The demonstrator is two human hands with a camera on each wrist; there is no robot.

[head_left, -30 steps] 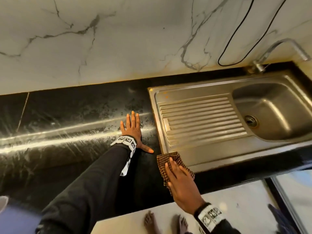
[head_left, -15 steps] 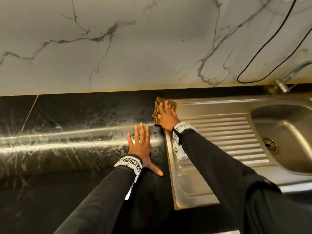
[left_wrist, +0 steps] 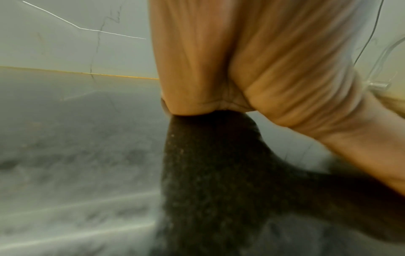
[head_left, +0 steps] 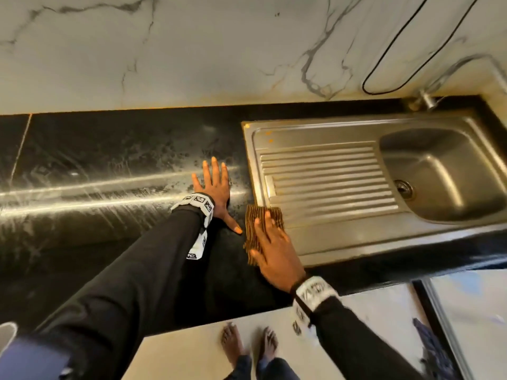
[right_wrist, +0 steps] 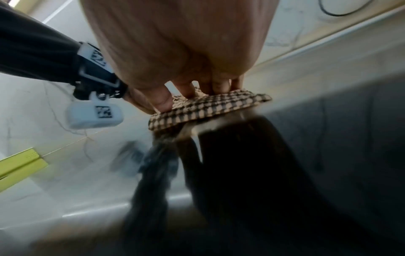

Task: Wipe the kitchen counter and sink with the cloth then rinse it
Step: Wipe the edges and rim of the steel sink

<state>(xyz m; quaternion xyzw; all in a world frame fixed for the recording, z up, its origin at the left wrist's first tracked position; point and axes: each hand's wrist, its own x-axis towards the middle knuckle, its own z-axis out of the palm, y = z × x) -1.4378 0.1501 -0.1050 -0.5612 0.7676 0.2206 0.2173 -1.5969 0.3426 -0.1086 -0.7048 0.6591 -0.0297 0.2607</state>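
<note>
Right hand (head_left: 271, 248): lies flat on the checked cloth (head_left: 256, 229) with its fingers straight and a little spread, pressing the cloth down. In the right wrist view the fingers (right_wrist: 186, 91) sit on top of the cloth (right_wrist: 210, 107).
Cloth: brown and tan checks, folded. It lies over the near left corner of the sink (head_left: 356, 242), partly on the steel rim and partly on the black tabletop (head_left: 109, 149).
Left hand (head_left: 215, 187): lies flat on the tabletop just left of the sink, fingers straight and close together, thumb stuck out toward the cloth. It holds nothing.
Tabletop: black and shiny, with pale streaks and spots across it.
Sink: steel, with a ribbed draining part (head_left: 323, 176) on the left and a bowl (head_left: 444, 174) with a drain hole (head_left: 403, 187) on the right.
Tap (head_left: 428, 97): stands behind the bowl by the wall.
Wall (head_left: 192, 50): white marble with grey veins. A thin black cable (head_left: 389, 58) loops on it near the tap.
Floor (head_left: 192, 349): pale, and the person's bare feet (head_left: 233, 344) stand on it.
</note>
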